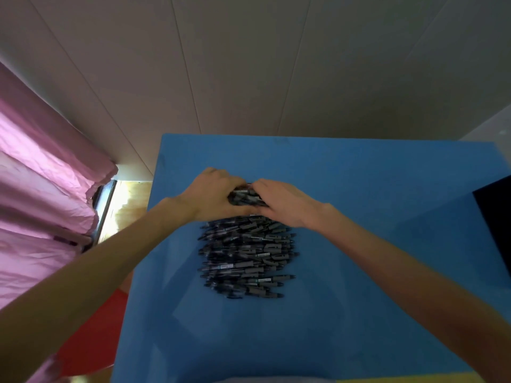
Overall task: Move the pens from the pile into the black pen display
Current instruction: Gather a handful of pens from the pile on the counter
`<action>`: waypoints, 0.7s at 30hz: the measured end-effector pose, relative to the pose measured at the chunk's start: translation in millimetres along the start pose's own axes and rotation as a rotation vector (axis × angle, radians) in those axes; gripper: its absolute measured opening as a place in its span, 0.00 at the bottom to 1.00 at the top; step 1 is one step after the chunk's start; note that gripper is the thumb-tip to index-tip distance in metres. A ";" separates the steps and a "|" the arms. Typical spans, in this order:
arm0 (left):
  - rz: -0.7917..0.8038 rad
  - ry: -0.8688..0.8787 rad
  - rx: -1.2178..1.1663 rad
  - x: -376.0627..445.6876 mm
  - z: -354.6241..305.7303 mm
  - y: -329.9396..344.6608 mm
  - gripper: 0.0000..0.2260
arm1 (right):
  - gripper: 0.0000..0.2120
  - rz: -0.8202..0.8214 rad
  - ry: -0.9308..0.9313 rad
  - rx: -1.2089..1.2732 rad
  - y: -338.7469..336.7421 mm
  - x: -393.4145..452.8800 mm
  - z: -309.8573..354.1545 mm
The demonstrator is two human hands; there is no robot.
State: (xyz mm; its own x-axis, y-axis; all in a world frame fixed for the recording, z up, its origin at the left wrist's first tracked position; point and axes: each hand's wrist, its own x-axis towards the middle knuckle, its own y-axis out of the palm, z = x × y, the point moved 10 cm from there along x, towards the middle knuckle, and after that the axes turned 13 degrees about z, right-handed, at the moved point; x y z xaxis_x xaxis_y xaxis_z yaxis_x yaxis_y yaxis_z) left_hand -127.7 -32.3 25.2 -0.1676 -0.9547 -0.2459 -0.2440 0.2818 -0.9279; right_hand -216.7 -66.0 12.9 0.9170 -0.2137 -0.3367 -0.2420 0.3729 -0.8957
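The heap of dark plastic pens with grey rubber grips [246, 255] is lying in the middle of the blue-covered desk [345, 175], the barrels mostly running side to side. I am scooping a bundle of pens [244, 197] off the far end of that heap: my left hand [213, 197] is curling around one end of the bundle and my right hand [279, 201] is cupping the other end, fingers wrapped over the barrels. I am judging these as light, stiff and smooth, likely to slide out sideways from a loose handful, so I am squeezing them across the middle, near the rubber grips. A flat black object [495, 217], possibly the display, is showing at the desk's right edge, well apart from the heap. A pink curtain [41, 175] is hanging at my left.
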 end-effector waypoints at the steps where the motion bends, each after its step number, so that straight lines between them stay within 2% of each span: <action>1: -0.006 -0.006 -0.037 -8.0 -4.0 1.1 0.39 | 0.15 -0.009 -0.007 -0.014 1.9 -6.6 5.3; 3: -0.038 -0.026 -0.110 -24.7 -8.6 1.2 0.41 | 0.14 -0.003 -0.010 -0.030 9.0 -16.4 13.9; 6: -0.148 -0.096 -0.246 -53.1 -6.7 8.1 0.37 | 0.16 0.019 -0.011 -0.041 24.5 -25.0 21.7; 8: -0.323 -0.211 -0.470 -77.8 7.9 24.3 0.35 | 0.21 0.042 0.002 -0.060 37.0 -27.0 21.8; 10: -0.473 -0.358 -0.757 -102.9 24.2 59.8 0.37 | 0.23 0.043 0.018 -0.060 46.2 -28.6 19.5; 12: -0.440 -0.453 -0.948 -113.4 25.2 107.0 0.42 | 0.24 0.031 0.026 -0.087 53.7 -29.1 19.1; 14: -0.354 -0.465 -1.011 -113.9 12.5 141.1 0.45 | 0.27 0.023 0.044 -0.128 60.5 -29.7 19.8; 18: -0.408 -0.464 -1.013 -113.7 -1.6 150.3 0.45 | 0.40 -0.016 0.102 -0.213 69.2 -35.6 24.4; 21: -0.439 -0.453 -0.995 -112.2 -2.9 148.8 0.41 | 0.41 -0.083 0.120 -0.208 77.1 -41.1 29.1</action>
State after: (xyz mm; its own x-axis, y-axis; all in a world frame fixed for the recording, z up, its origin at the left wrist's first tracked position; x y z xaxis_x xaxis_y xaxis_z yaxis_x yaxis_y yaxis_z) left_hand -147.9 117.0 -84.5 0.4217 -0.8790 -0.2225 -0.8677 -0.3201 -0.3802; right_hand -263.8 -2.2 -33.8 0.8953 -0.3458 -0.2807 -0.2392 0.1583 -0.9580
